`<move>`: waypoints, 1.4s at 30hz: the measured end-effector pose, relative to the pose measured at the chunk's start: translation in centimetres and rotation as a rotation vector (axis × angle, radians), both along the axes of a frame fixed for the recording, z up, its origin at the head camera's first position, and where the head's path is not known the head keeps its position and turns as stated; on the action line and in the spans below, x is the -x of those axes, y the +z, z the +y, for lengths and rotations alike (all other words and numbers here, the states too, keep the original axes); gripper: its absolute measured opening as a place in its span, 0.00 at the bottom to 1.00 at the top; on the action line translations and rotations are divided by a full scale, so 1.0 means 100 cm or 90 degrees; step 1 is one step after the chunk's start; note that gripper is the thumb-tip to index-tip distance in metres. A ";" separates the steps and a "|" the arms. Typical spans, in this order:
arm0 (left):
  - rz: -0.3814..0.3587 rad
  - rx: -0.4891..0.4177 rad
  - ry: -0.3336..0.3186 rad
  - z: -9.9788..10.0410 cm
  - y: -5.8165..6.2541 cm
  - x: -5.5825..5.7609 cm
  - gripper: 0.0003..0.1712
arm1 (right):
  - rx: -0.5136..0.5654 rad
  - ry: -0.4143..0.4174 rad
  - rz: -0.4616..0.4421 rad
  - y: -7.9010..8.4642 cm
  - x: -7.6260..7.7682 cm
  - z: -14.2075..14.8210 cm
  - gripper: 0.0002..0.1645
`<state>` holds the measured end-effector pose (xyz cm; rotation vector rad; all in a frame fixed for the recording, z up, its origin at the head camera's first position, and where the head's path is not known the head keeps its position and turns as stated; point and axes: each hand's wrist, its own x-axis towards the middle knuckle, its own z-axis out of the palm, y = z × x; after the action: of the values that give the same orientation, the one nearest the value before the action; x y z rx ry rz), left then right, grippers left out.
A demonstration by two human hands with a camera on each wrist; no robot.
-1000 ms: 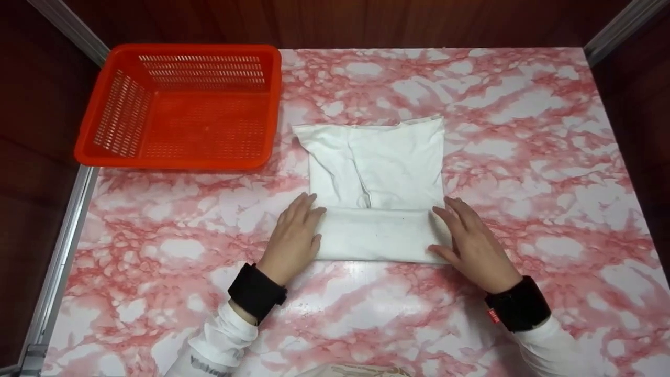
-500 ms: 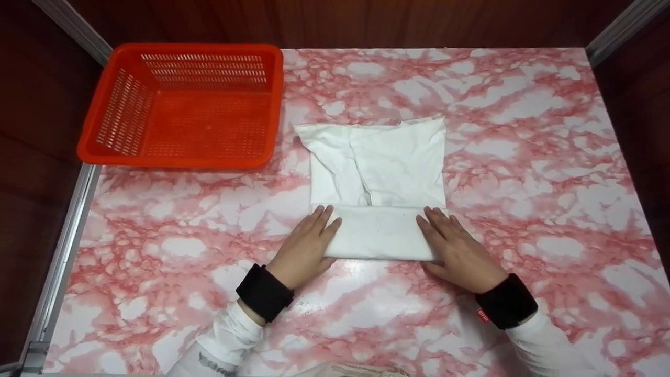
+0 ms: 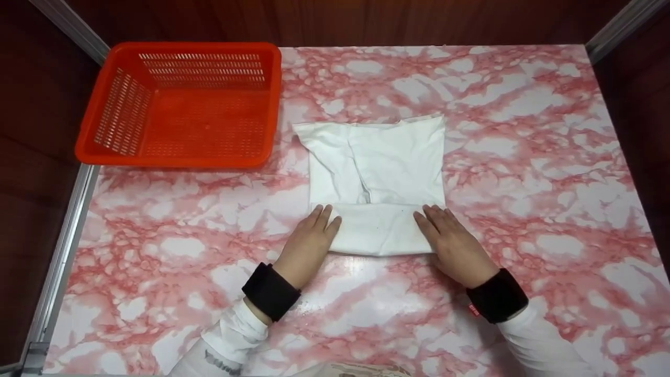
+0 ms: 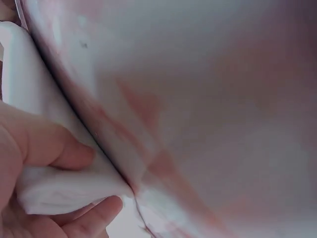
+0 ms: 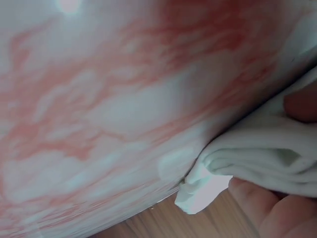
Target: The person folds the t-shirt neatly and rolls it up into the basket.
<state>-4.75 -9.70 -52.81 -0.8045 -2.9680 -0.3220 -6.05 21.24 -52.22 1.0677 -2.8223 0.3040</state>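
Observation:
A white cloth (image 3: 398,157), layered like a folded garment, lies mid-table with its near part turned over into a flat band (image 3: 379,225). My left hand (image 3: 309,241) grips the band's left end, fingers on top. At the right end my right hand (image 3: 455,243) does the same. Both thumbs are hidden in the head view. In the left wrist view the thumb (image 4: 64,146) and a finger (image 4: 96,218) pinch the cloth edge (image 4: 69,186) between them. The right wrist view shows stacked layers (image 5: 267,153) between thumb and fingers (image 5: 267,206).
A red plastic basket (image 3: 275,104) with slotted walls stands at the back left; nothing is seen inside it. The table (image 3: 549,183) has a red and white marbled top. Dark red panels (image 3: 345,23) with metal edge strips enclose it at the back and sides.
Both hands have moved inward over the band's ends, and their thumbs have gone from its top to out of sight. The band's near edge has shifted slightly away from me and now bows a little.

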 end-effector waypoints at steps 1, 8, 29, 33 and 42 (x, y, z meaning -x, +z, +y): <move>-0.003 -0.007 0.003 -0.001 0.001 -0.001 0.29 | 0.005 0.001 -0.006 0.000 0.000 0.001 0.47; -0.058 -0.014 0.000 -0.008 0.012 -0.011 0.27 | 0.032 0.003 -0.035 0.007 -0.010 0.006 0.41; -0.228 -0.214 -0.063 -0.032 0.032 -0.008 0.03 | 0.056 -0.045 -0.243 0.034 -0.015 0.011 0.17; -0.265 -0.255 -0.037 -0.033 0.031 0.004 0.03 | 0.074 -0.064 -0.253 0.035 -0.008 0.010 0.17; -0.287 -0.297 0.019 -0.032 0.027 0.027 0.06 | 0.117 -0.073 -0.234 0.036 0.013 0.013 0.16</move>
<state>-7.43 -12.88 -50.07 -0.6973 -3.0657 -1.2890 -7.30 22.53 -48.66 0.8848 -3.0741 0.8049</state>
